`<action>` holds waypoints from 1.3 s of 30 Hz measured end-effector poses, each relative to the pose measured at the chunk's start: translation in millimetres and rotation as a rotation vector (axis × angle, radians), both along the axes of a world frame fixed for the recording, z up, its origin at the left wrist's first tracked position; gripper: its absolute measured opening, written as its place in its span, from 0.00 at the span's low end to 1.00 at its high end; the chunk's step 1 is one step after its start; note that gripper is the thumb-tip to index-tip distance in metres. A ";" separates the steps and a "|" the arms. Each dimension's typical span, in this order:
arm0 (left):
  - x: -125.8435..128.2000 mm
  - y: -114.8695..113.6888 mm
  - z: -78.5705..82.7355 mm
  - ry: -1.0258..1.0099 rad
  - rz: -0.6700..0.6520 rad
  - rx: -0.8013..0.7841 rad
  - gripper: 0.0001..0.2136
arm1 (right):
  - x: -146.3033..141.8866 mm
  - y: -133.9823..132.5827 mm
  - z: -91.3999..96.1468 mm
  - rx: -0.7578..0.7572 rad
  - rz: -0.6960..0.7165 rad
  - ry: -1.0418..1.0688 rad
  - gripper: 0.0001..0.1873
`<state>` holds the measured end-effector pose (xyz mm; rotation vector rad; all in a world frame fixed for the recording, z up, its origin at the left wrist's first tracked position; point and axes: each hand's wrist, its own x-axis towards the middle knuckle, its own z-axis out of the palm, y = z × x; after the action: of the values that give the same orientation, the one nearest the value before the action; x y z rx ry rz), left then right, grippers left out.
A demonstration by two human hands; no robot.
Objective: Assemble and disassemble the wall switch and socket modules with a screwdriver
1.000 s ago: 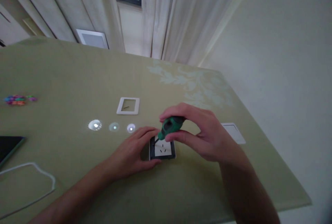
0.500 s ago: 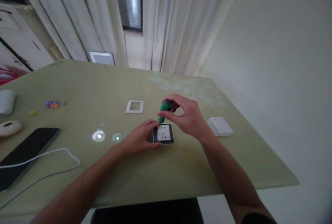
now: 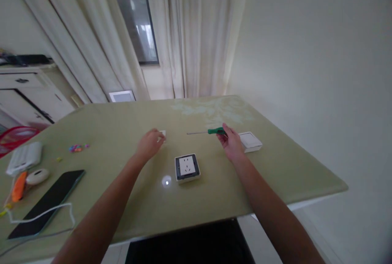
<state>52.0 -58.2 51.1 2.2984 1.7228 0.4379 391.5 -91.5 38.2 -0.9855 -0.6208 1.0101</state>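
Observation:
My right hand (image 3: 232,143) is closed around the green handle of a screwdriver (image 3: 216,131), held level above the table with its shaft pointing left. My left hand (image 3: 150,143) is over a small white square frame (image 3: 164,134), fingers curled at its edge and covering most of it. Between my hands and nearer to me, a wall socket (image 3: 187,166) with a white face and dark surround sits in a white box on the table. Neither hand touches it.
Beside my right hand lies a white switch box (image 3: 251,140). To the left are a phone (image 3: 49,200) with a white cable across it, a round white object (image 3: 37,176), an orange object (image 3: 19,186), a white case (image 3: 26,158) and small coloured pieces (image 3: 76,148).
The screwdriver has come out of the socket and swung level, moving right with my right hand. My left hand has let go of the socket and reached forward left to the white frame.

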 end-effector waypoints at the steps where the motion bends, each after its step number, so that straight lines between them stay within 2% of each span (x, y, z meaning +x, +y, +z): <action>1: -5.4 12.1 0.0 0.047 0.087 0.006 0.12 | 2.6 1.5 -5.5 -0.025 -0.017 0.039 0.11; 4: -17.8 35.5 -3.0 0.150 0.237 -0.029 0.14 | 9.4 2.8 -13.7 -0.062 -0.065 0.126 0.09; 8: -20.8 40.5 -2.5 0.191 0.258 -0.054 0.14 | 13.9 2.5 -13.5 -0.066 -0.107 0.191 0.08; 12: -3.1 22.0 7.1 0.103 0.131 -0.022 0.13 | 13.5 3.1 -11.8 -0.065 -0.125 0.223 0.07; 15: 21.9 -8.3 11.4 -0.016 -0.093 -0.029 0.07 | 12.5 3.6 -11.5 -0.062 -0.137 0.231 0.07; 18: 47.2 -39.4 11.9 -0.108 -0.326 -0.062 0.07 | 11.7 4.1 -12.2 -0.057 -0.156 0.226 0.07; 22: 66.6 -57.1 12.7 -0.193 -0.493 -0.082 0.08 | 10.4 4.3 -13.3 -0.059 -0.169 0.208 0.07; 28: 72.7 -55.7 11.7 -0.258 -0.570 -0.079 0.09 | 10.2 4.9 -14.0 -0.053 -0.180 0.181 0.08; 39: 80.3 -59.0 11.3 -0.244 -0.501 -0.083 0.07 | 11.2 4.3 -12.7 -0.049 -0.211 0.175 0.08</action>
<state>132.3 -117.3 62.5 2.3849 0.9873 0.5031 402.7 -87.2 25.5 -0.9719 -0.3412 0.9156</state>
